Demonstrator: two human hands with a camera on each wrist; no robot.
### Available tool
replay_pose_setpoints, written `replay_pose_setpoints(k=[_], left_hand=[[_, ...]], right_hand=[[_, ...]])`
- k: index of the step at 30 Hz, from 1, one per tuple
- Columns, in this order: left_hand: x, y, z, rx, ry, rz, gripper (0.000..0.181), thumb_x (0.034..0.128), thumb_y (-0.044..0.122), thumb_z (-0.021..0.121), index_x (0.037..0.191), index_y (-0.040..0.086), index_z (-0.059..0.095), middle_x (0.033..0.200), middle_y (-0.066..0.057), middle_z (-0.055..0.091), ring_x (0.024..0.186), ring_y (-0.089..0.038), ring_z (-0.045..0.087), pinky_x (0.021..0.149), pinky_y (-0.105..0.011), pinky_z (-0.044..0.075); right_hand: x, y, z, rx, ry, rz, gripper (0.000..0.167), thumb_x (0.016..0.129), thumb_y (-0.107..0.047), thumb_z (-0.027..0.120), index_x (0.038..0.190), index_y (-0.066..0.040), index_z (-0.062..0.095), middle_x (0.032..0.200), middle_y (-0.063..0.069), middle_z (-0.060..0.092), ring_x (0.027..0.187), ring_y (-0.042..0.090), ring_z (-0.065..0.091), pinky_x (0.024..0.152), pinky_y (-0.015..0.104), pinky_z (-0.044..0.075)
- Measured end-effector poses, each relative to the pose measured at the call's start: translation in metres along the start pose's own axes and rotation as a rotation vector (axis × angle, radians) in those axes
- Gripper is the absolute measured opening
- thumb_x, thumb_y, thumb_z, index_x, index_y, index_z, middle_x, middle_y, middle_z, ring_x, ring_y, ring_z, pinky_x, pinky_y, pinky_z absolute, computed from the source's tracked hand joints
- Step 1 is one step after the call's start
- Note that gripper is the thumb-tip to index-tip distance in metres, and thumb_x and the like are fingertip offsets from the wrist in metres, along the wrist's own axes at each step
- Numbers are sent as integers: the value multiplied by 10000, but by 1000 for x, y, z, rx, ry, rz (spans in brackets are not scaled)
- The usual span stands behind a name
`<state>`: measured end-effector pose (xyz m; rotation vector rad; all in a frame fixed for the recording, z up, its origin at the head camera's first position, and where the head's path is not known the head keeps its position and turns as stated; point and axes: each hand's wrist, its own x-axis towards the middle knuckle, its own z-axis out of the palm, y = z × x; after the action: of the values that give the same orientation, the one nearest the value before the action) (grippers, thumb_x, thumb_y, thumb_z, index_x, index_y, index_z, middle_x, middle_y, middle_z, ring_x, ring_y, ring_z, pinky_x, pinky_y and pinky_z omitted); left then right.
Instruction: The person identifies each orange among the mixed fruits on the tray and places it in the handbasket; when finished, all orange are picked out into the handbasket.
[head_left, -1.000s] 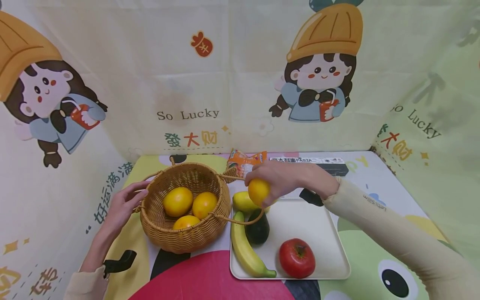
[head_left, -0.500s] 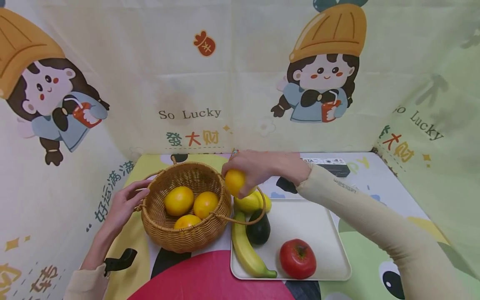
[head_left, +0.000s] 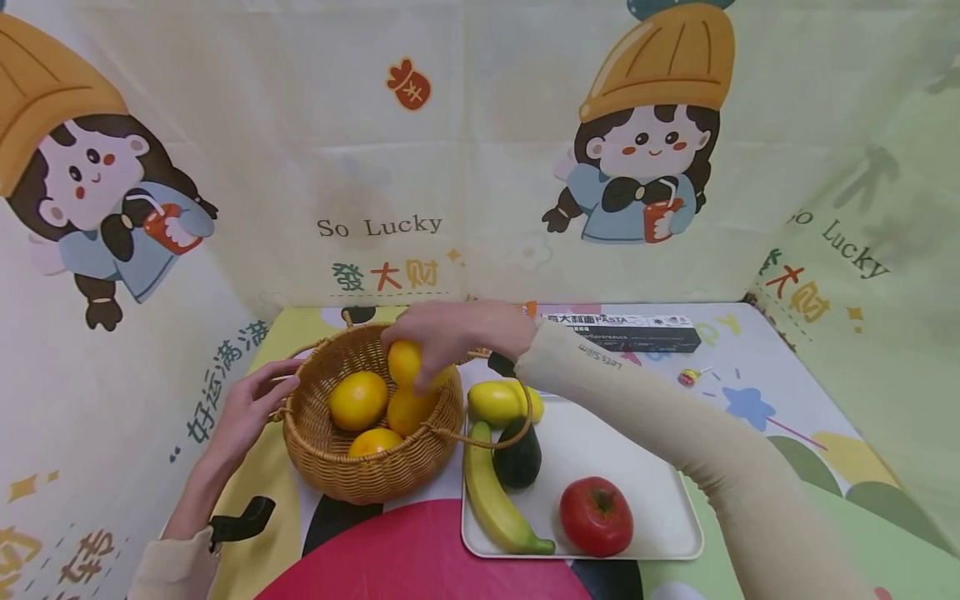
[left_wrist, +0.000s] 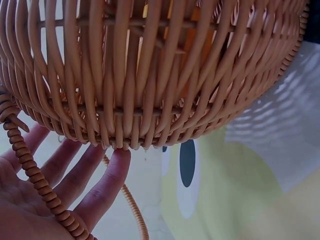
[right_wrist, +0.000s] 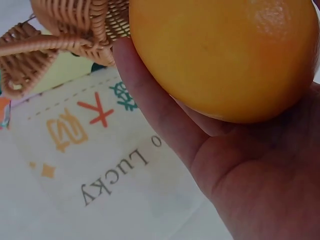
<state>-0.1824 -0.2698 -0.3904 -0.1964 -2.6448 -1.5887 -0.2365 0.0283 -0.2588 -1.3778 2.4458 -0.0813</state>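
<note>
My right hand (head_left: 442,332) grips an orange (head_left: 405,360) over the right side of the wicker basket (head_left: 375,487). In the right wrist view that orange (right_wrist: 225,57) lies against the palm and fingers. Below it in the basket are other oranges: one at the left (head_left: 358,401), one at the front (head_left: 375,442), and one partly covered by the held orange and my hand. My left hand (head_left: 251,408) touches the basket's left rim with extended fingers. In the left wrist view the fingertips (left_wrist: 120,157) meet the rim, and a looped handle (left_wrist: 37,177) crosses the palm.
A white tray (head_left: 660,525) at the right bears a banana (head_left: 491,500), a lemon (head_left: 495,402), an avocado (head_left: 519,458) and a red tomato-like fruit (head_left: 596,517). The basket's right handle (head_left: 491,444) overhangs it. A pasta box (head_left: 637,335) lies behind; an orange packet is mostly hidden.
My right hand has carried the orange leftward from above the tray to inside the basket's opening. The left hand stays at the rim. The pasta box and lemon are uncovered more.
</note>
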Motion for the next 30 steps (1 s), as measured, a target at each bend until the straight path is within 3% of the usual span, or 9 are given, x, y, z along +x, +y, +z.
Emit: replay_pose_setpoints(k=[11, 17, 21, 30], left_hand=[[0, -2, 0, -9, -4, 17, 453, 999, 295, 514, 1347, 4, 507, 1148, 181, 566, 937, 26, 588, 717, -193, 522], [0, -3, -1, -13, 3, 18, 451, 999, 290, 515, 1346, 3, 506, 1122, 222, 557, 943, 28, 584, 717, -190, 520], [-1, -2, -1, -19, 5, 20, 447, 997, 284, 519, 1341, -2, 508, 1111, 228, 560, 939, 29, 585, 714, -189, 520], [-1, -1, 1, -18, 13, 17, 450, 995, 295, 521, 1336, 2, 516, 1095, 237, 561, 928, 47, 581, 709, -193, 522]], right_hand=[[45, 0, 10, 21, -72, 51, 543, 755, -321, 770, 1245, -184, 580, 1106, -50, 574, 968, 129, 516, 796, 236, 433], [65, -6, 13, -40, -99, 54, 542, 761, -333, 771, 1235, -160, 575, 1092, -54, 574, 956, 121, 524, 792, 229, 432], [74, -9, 16, -70, -119, 70, 548, 774, -337, 764, 1254, -164, 564, 1123, -62, 565, 967, 111, 520, 796, 222, 431], [85, -15, 22, -145, -151, 187, 505, 805, -310, 733, 1260, -199, 545, 1129, -49, 546, 946, 131, 488, 769, 250, 433]])
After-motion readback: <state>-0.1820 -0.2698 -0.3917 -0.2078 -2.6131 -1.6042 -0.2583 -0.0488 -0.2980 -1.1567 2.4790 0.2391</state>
